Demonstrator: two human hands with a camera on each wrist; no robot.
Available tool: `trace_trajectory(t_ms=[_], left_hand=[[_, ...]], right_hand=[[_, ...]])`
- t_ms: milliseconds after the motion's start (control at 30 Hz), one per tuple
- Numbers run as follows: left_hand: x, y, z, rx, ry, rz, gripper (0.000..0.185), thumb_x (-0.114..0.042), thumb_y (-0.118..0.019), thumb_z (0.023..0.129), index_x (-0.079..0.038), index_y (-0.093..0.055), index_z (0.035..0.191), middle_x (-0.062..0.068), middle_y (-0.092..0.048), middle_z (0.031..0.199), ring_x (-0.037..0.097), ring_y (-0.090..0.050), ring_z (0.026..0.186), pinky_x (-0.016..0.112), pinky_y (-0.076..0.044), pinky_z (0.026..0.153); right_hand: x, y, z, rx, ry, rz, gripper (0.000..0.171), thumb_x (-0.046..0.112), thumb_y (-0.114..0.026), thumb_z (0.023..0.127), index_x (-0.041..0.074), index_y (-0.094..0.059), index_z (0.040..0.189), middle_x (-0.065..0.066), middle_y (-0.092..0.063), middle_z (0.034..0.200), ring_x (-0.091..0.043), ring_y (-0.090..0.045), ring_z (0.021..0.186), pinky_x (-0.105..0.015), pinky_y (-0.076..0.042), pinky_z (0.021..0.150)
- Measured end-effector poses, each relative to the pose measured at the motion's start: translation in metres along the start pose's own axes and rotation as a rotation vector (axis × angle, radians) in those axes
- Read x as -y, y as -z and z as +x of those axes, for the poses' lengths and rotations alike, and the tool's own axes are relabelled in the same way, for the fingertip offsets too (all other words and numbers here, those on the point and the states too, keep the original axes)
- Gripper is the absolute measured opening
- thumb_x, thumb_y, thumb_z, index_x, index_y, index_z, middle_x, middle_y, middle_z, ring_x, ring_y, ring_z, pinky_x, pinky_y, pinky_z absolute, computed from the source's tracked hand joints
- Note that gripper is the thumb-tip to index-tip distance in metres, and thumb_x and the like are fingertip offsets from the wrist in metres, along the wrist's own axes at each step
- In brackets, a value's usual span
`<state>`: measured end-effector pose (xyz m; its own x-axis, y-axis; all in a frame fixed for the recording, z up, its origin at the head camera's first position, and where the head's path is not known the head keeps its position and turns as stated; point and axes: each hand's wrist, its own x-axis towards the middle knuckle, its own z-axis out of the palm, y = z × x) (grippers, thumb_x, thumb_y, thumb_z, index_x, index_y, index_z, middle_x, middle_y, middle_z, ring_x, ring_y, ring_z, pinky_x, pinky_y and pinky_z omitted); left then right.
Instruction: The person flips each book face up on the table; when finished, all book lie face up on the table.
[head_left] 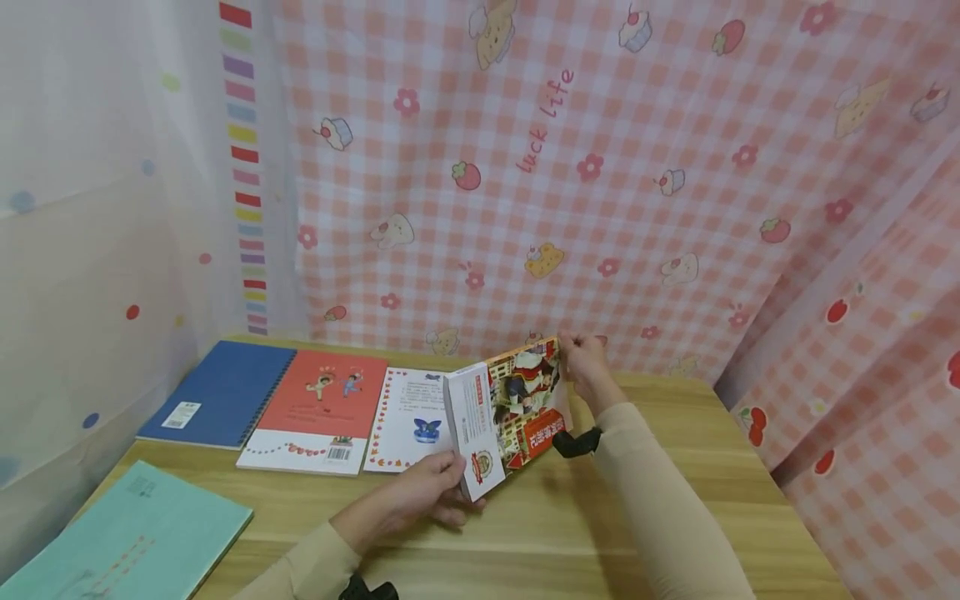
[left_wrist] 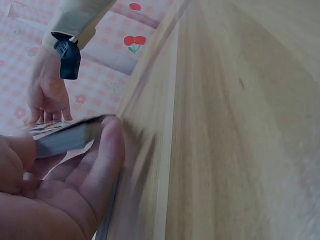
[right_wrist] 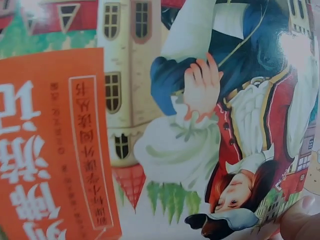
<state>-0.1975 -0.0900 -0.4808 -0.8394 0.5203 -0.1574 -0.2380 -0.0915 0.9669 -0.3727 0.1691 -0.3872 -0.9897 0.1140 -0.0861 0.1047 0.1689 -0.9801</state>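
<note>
A thick illustrated book [head_left: 510, 412] with an orange title block is held tilted above the wooden table [head_left: 585, 533] by both hands. My left hand [head_left: 420, 496] grips its near lower corner by the white spine, fingers curled under it. My right hand [head_left: 581, 360] pinches the far upper corner. The left wrist view shows my left hand [left_wrist: 60, 190] around the book's edge [left_wrist: 65, 140], with the right hand [left_wrist: 47, 102] behind it. The right wrist view is filled by the book cover [right_wrist: 160, 120], a fingertip [right_wrist: 300, 220] at its lower right.
Along the table's back lie a blue spiral notebook [head_left: 221, 392], a red booklet [head_left: 318, 408] and a white butterfly booklet [head_left: 412, 421]. A teal booklet [head_left: 127, 537] lies at the front left. Pink checked curtains [head_left: 600, 183] close off the back and right.
</note>
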Motion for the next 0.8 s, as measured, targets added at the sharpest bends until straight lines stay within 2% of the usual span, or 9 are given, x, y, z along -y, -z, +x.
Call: trace_trajectory(t_ms=[133,233,300,400,500,600,733,800], left_hand=[[0.001,-0.004,0.001,-0.020,-0.050,0.013,0.039,-0.018,-0.043,0.110,0.011,-0.050,0.136,0.025,-0.062,0.127,0.029,-0.067,0.098,0.045,-0.061,0.078],[-0.001,-0.005,0.002,-0.055,-0.108,0.000,0.040,-0.009,-0.049,0.107,0.011,-0.047,0.141,0.027,-0.057,0.135,0.030,-0.067,0.103,0.044,-0.060,0.082],[-0.004,-0.005,0.004,-0.077,-0.148,-0.003,0.048,-0.004,-0.054,0.103,0.008,-0.042,0.147,0.029,-0.056,0.137,0.033,-0.068,0.106,0.044,-0.060,0.082],[-0.010,-0.002,0.003,-0.094,-0.168,0.036,0.064,-0.006,-0.062,0.099,0.000,-0.030,0.155,0.028,-0.061,0.130,0.034,-0.070,0.100,0.044,-0.061,0.079],[-0.015,-0.001,0.002,-0.080,-0.163,0.079,0.072,-0.014,-0.063,0.101,-0.008,-0.021,0.159,0.028,-0.066,0.123,0.034,-0.072,0.091,0.047,-0.061,0.076],[-0.018,0.000,0.000,-0.100,-0.157,0.098,0.066,-0.022,-0.061,0.103,-0.007,-0.026,0.158,0.025,-0.067,0.122,0.032,-0.073,0.090,0.046,-0.061,0.076],[-0.021,0.002,-0.001,-0.143,-0.150,0.044,0.055,-0.024,-0.059,0.104,0.006,-0.043,0.148,0.027,-0.063,0.129,0.032,-0.070,0.103,0.044,-0.060,0.085],[-0.023,0.004,-0.001,-0.131,-0.152,0.016,0.052,-0.022,-0.058,0.105,0.011,-0.045,0.143,0.028,-0.060,0.131,0.034,-0.068,0.108,0.043,-0.058,0.090]], right_hand=[[-0.001,0.002,0.001,-0.013,0.035,-0.051,0.036,0.028,-0.052,0.107,-0.004,-0.062,0.120,-0.001,-0.051,0.084,-0.010,-0.047,0.072,-0.023,-0.041,0.060],[0.000,0.004,0.000,-0.017,0.059,-0.076,0.038,0.026,-0.054,0.107,-0.007,-0.063,0.124,0.001,-0.054,0.081,-0.009,-0.048,0.069,-0.023,-0.042,0.058],[0.001,0.005,-0.001,0.001,0.053,-0.075,0.039,0.027,-0.054,0.107,-0.006,-0.062,0.126,0.001,-0.053,0.077,-0.009,-0.046,0.063,-0.023,-0.040,0.055],[0.001,0.007,-0.003,0.028,0.020,-0.091,0.035,0.028,-0.053,0.107,-0.003,-0.063,0.120,0.001,-0.052,0.076,-0.010,-0.042,0.058,-0.025,-0.037,0.054],[0.000,0.007,-0.005,0.056,-0.002,-0.114,0.030,0.029,-0.053,0.107,0.000,-0.061,0.112,-0.001,-0.050,0.075,-0.011,-0.038,0.056,-0.027,-0.036,0.053],[-0.001,0.007,-0.005,0.084,-0.004,-0.133,0.029,0.029,-0.052,0.107,0.001,-0.059,0.109,-0.002,-0.048,0.074,-0.011,-0.036,0.054,-0.029,-0.035,0.053],[0.001,0.004,-0.008,0.109,0.027,-0.169,0.030,0.026,-0.052,0.107,-0.003,-0.060,0.115,-0.002,-0.050,0.074,-0.010,-0.036,0.052,-0.027,-0.035,0.050],[0.004,0.003,-0.009,0.117,0.045,-0.178,0.031,0.024,-0.052,0.107,-0.005,-0.061,0.117,-0.003,-0.051,0.075,-0.009,-0.036,0.050,-0.026,-0.034,0.048]])
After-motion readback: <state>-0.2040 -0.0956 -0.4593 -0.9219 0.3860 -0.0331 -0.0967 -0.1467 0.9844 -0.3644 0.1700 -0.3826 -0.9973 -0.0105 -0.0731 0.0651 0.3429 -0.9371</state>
